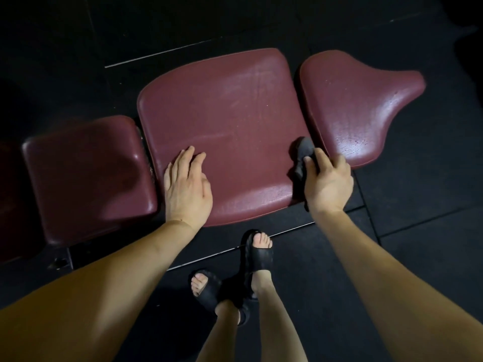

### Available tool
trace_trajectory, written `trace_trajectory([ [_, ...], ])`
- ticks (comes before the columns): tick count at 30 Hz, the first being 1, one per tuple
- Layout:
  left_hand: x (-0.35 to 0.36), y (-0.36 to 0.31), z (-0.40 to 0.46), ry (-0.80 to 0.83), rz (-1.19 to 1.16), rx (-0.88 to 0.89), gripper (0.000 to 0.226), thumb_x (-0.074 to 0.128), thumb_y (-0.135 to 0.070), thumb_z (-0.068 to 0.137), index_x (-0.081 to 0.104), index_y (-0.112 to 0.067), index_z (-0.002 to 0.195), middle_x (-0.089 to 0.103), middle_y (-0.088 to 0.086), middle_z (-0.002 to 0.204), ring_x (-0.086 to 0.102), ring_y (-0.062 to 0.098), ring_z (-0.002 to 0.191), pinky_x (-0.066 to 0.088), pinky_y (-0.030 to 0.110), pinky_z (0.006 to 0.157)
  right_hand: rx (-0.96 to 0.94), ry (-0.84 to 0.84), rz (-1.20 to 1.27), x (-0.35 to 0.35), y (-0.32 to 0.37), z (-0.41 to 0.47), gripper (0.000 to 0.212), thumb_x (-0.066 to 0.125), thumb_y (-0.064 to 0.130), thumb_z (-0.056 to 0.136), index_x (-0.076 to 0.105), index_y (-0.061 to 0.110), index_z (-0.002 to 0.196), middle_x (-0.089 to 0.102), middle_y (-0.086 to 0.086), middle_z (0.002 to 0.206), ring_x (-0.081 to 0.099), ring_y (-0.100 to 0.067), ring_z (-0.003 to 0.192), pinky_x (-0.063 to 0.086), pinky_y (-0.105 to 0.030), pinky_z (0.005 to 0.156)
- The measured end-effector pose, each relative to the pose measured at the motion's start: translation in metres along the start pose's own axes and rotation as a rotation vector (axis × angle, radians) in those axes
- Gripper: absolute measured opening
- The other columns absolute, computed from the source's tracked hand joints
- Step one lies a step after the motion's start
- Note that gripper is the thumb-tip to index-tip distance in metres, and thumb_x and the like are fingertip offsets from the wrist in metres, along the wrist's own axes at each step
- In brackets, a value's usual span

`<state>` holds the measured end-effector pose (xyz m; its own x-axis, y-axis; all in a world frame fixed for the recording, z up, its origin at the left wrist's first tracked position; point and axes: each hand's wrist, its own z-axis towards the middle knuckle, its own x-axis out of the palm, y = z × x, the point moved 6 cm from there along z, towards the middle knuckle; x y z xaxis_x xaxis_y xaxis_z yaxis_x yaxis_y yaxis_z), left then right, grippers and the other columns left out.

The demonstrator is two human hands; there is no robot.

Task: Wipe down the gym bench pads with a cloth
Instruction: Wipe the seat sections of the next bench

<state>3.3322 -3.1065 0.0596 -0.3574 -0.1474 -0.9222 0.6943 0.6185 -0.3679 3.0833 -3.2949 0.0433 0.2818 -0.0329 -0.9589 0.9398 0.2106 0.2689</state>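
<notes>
Maroon vinyl middle pad (224, 131) braced under the flat, spread left hand (187, 185); the right hand (328, 180) clutches a bunched dark cloth (303, 155) at the pad's edge; so small a wad risks missing streaks.

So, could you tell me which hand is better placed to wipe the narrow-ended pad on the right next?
The right hand. It already grips the dark cloth at the gap beside the right pad, while the left hand rests flat on the middle pad, holding nothing.

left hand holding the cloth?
No: the left hand rests flat and empty on the middle pad, while the right hand grips the dark cloth.
</notes>
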Motion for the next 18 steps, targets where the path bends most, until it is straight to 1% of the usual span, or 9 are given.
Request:
trace_trajectory([
  [2,0.005,-0.001,-0.001,-0.031,0.002,-0.052,0.052,0.044,-0.011,0.096,0.047,-0.015,0.148,0.035,0.006,0.162,0.027,0.025,0.152,0.013,0.045,0.127,0.119,-0.019,-0.007,0.001,0.014,-0.009,0.035,0.056,0.047,0.096,0.071,0.025,0.119,0.057,-0.014,0.094,0.057,-0.039,0.084,0.043,-0.046,0.069],
  [4,0.007,-0.002,-0.002,-0.061,0.015,-0.059,0.052,0.042,-0.015,0.096,0.046,-0.015,0.148,0.037,0.006,0.161,0.028,0.023,0.152,0.014,0.045,0.127,0.086,-0.033,0.009,0.002,0.054,-0.027,0.032,0.058,0.048,0.094,0.071,0.027,0.114,0.057,-0.013,0.093,0.057,-0.037,0.084,0.04,-0.044,0.068],
  [8,0.009,-0.001,-0.002,-0.085,0.042,-0.028,0.055,0.038,-0.022,0.093,0.048,-0.013,0.146,0.04,0.006,0.16,0.03,0.023,0.151,0.017,0.047,0.125,-0.354,0.112,0.101,0.005,0.138,-0.067,0.029,0.06,0.046,0.096,0.07,0.027,0.115,0.056,-0.008,0.092,0.052,-0.031,0.082,0.037,-0.042,0.068],
  [10,0.009,-0.002,-0.003,-0.089,0.044,-0.029,0.054,0.038,-0.021,0.093,0.048,-0.012,0.145,0.04,0.007,0.16,0.03,0.024,0.151,0.016,0.047,0.125,-0.514,0.121,0.11,0.003,0.125,-0.054,0.029,0.06,0.047,0.096,0.071,0.029,0.116,0.056,-0.007,0.09,0.053,-0.032,0.08,0.037,-0.042,0.066],
  [11,0.009,-0.002,-0.003,-0.093,0.043,-0.029,0.053,0.039,-0.021,0.093,0.048,-0.011,0.145,0.04,0.007,0.16,0.03,0.024,0.151,0.016,0.047,0.125,-0.515,0.107,0.082,0.004,0.104,-0.038,0.029,0.06,0.049,0.095,0.071,0.031,0.115,0.056,-0.007,0.089,0.054,-0.032,0.079,0.038,-0.041,0.065],
  [12,0.009,-0.003,-0.002,-0.093,0.042,-0.027,0.053,0.039,-0.02,0.093,0.049,-0.01,0.144,0.04,0.007,0.159,0.03,0.024,0.151,0.016,0.048,0.125,-0.451,0.084,0.04,0.005,0.076,-0.018,0.029,0.059,0.05,0.094,0.071,0.032,0.113,0.056,-0.008,0.088,0.055,-0.033,0.078,0.039,-0.041,0.063],
  [15,0.009,-0.003,-0.003,-0.096,0.058,-0.018,0.053,0.04,-0.02,0.092,0.049,-0.01,0.143,0.039,0.008,0.16,0.029,0.024,0.152,0.016,0.048,0.125,-0.082,0.087,0.031,0.01,-0.007,0.032,0.033,0.054,0.05,0.098,0.07,0.029,0.118,0.056,-0.012,0.091,0.058,-0.039,0.08,0.049,-0.043,0.065],
  [16,0.009,-0.004,-0.004,-0.1,0.061,-0.015,0.053,0.04,-0.02,0.092,0.049,-0.01,0.143,0.039,0.007,0.16,0.029,0.024,0.152,0.017,0.048,0.125,0.011,0.11,0.052,0.011,-0.02,0.038,0.035,0.054,0.048,0.099,0.069,0.028,0.122,0.056,-0.012,0.093,0.059,-0.04,0.082,0.051,-0.044,0.068],
  [18,0.01,-0.005,-0.004,-0.108,0.057,-0.008,0.053,0.041,-0.019,0.092,0.049,-0.01,0.143,0.039,0.007,0.16,0.028,0.023,0.153,0.017,0.048,0.125,0.075,0.098,0.069,0.013,-0.014,0.034,0.034,0.057,0.046,0.097,0.07,0.025,0.121,0.055,-0.014,0.092,0.059,-0.04,0.079,0.052,-0.046,0.07],
])
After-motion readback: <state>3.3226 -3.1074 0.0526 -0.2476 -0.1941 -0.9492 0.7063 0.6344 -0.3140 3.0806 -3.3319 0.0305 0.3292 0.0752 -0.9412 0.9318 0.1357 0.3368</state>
